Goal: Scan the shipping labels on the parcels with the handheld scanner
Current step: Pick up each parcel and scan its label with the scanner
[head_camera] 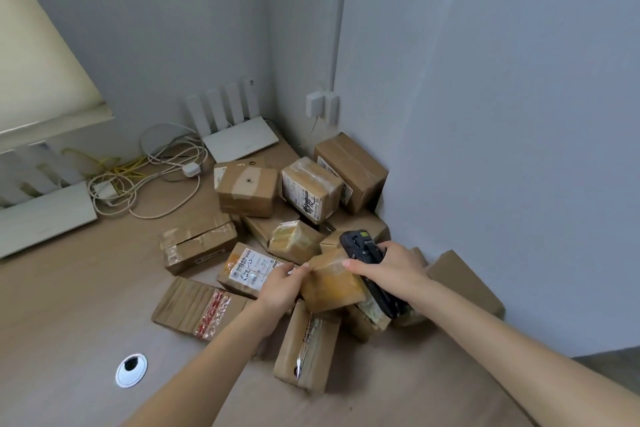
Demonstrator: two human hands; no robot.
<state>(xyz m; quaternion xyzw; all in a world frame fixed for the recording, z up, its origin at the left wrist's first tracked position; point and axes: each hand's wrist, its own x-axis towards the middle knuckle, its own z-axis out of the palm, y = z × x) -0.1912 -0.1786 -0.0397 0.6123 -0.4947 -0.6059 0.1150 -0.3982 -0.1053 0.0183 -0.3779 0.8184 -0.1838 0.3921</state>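
Several brown cardboard parcels lie heaped in the corner of a wooden desk (86,288). My left hand (280,284) grips the left edge of a small taped parcel (329,284) lifted above the heap. My right hand (391,267) holds the black handheld scanner (362,248), its head pointing up and away, and its thumb presses on the same parcel's top right. A parcel with a white shipping label (254,267) lies just left of my left hand. Another labelled parcel (310,189) sits further back.
A white router (239,139) with upright antennas stands at the back, a tangle of white and yellow cables (145,177) beside it. A second white device (45,215) sits at the left. A metal cable grommet (131,369) is set in the desk front. Walls close the corner at right.
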